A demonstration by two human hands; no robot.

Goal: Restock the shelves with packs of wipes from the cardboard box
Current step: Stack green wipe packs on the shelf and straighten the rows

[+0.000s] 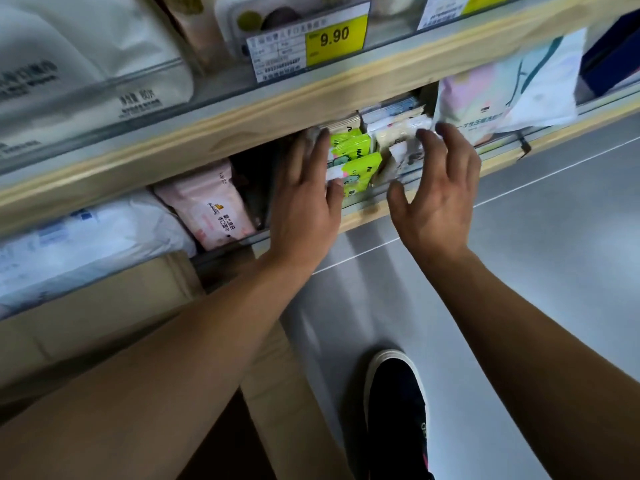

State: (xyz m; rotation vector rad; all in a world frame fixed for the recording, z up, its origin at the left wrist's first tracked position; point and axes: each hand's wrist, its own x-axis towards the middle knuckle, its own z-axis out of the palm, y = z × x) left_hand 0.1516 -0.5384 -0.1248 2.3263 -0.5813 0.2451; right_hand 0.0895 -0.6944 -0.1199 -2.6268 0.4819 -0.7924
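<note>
Now both hands reach into the lower shelf (360,216), just over its front edge, bracketing a row of small green packs of wipes (356,157) that stand upright near the middle of that edge. The left hand (304,202) lies flat with straight fingers against the left side of the green packs, its thumb touching a pack face. The right hand (440,195) is spread and loosely arched, fingertips touching the pale packs (398,140) just beside the green ones; it pinches nothing that shows.

The step looks like squaring up and closing the row after placing stock. To do it well, push evenly from both sides so the packs stay upright and do not fan out, and bring the fronts flush with the shelf's front lip. Keep pressure low on the soft wrappers, which will buckle if squeezed.

A pink pack (211,209) leans toward the shelf's left end. The price tag (311,43) hangs on the upper shelf edge. A flap of the cardboard box (104,306) sits below the shelf.
</note>
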